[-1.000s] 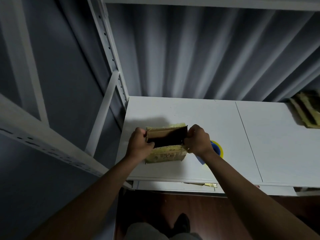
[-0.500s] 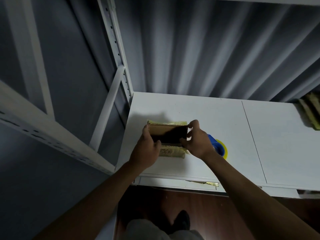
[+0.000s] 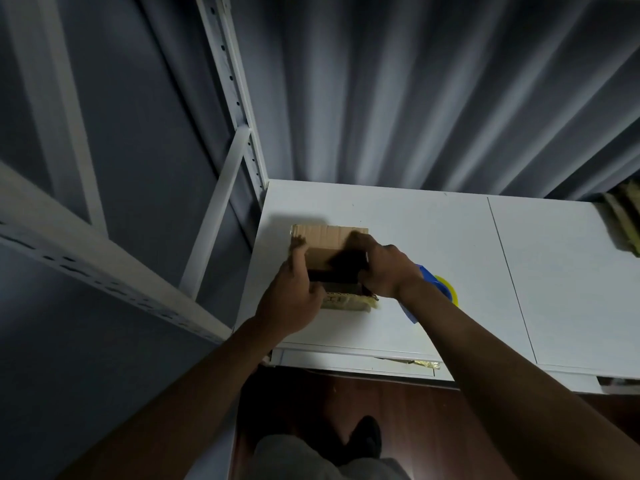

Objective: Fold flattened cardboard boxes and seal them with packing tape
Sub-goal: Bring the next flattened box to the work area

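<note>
Since half a second ago the far flap of the cardboard box [image 3: 329, 237] has swung up and back, so more of its plain brown face shows, and both hands have shifted on it; the camera has also closed in a bit.

Head view, the only one I have:

- left hand [image 3: 291, 299] grips the box's left end, fingers [image 3: 297, 252] stretched up along that side wall, thumb curled against the near face. It's a hold, not a flat press.
- right hand [image 3: 379, 268] is on the box's right end, fingers curled over the top edge into the dark opening, gripping that side. Blurred, so I can't tell exact finger placement.
- box sits between the two hands on the white table [image 3: 433, 233], near its left end, opening facing up. Interior is black shadow.
- near face of the box, just below the left thumb, carries yellowish tape and some dark printed marks. Too small and blurred, I can't read them.
- tape dispenser [image 3: 438, 289], blue with a yellow roll, lies on the table just beyond the right wrist, partly hidden by that forearm. No legible label.
- more flat cardboard [image 3: 623, 220] at the table's far right edge, well apart from the hands.
- white shelf frame [image 3: 239, 109] stands left of the left hand, with a grey curtain behind the table.
</note>
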